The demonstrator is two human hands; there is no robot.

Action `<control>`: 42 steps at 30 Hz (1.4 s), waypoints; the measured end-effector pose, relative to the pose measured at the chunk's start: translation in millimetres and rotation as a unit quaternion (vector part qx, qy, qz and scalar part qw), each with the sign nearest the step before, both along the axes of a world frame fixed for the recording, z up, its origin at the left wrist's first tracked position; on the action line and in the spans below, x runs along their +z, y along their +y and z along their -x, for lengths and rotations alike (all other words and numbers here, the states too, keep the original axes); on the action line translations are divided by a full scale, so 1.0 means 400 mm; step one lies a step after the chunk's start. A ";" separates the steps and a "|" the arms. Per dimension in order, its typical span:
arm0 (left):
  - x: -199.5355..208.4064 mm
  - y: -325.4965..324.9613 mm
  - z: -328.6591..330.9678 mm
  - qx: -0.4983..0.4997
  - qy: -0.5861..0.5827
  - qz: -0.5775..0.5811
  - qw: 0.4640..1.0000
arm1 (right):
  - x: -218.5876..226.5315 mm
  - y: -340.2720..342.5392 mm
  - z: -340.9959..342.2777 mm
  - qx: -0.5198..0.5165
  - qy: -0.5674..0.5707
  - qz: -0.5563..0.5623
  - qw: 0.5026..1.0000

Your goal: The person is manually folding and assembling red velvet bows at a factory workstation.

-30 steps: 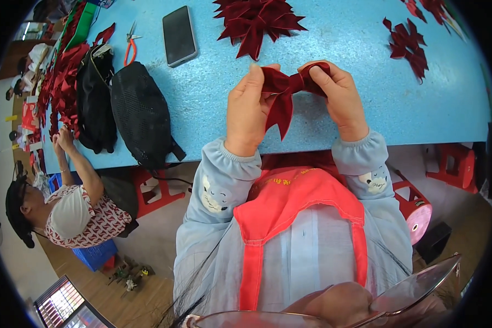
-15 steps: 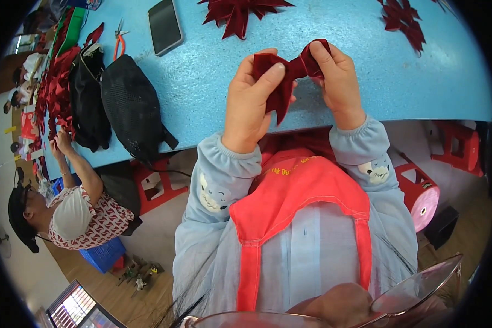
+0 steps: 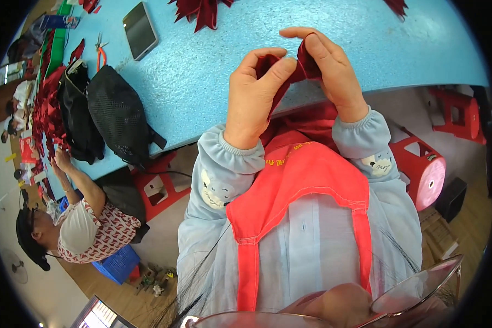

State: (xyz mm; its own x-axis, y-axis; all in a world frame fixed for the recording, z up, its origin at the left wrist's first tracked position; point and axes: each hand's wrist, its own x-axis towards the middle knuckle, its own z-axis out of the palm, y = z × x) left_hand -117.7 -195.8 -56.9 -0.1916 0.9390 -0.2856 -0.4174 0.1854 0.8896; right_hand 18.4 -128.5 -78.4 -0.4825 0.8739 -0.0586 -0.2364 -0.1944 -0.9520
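A dark red velvet bow [image 3: 308,68] is held up between my two hands, over the near edge of the blue table [image 3: 202,82]. My left hand [image 3: 257,90] grips its left loop, thumb on top and fingers curled behind. On the other loop, my right hand [image 3: 336,74] presses with the thumb, while its index finger stretches out to the left above the bow. Much of the bow, its left tail included, is covered by my fingers.
Dark red bows [image 3: 202,12] lie at the far edge. To the left are a phone [image 3: 140,31], orange-handled pliers [image 3: 101,53], a black mesh bag [image 3: 117,115] and a heap of red ribbon pieces [image 3: 48,109]. A person [image 3: 85,224] works at the left. Red stools [image 3: 421,164] stand under the table.
My hands have come closer together, and the bow has turned so less of its face shows. My right index finger has stretched out. The whole view has shifted slightly.
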 end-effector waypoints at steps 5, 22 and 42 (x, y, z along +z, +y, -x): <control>0.014 0.006 -0.005 0.004 -0.041 0.045 0.998 | 0.009 -0.035 -0.055 -0.018 0.055 -0.027 0.998; 0.052 0.063 -0.076 -0.084 0.174 -0.097 0.976 | -0.005 -0.023 -0.107 -0.018 0.000 -0.060 0.998; 0.076 0.030 -0.076 -0.222 0.180 -0.013 0.958 | -0.001 -0.019 -0.131 -0.046 0.047 -0.094 0.993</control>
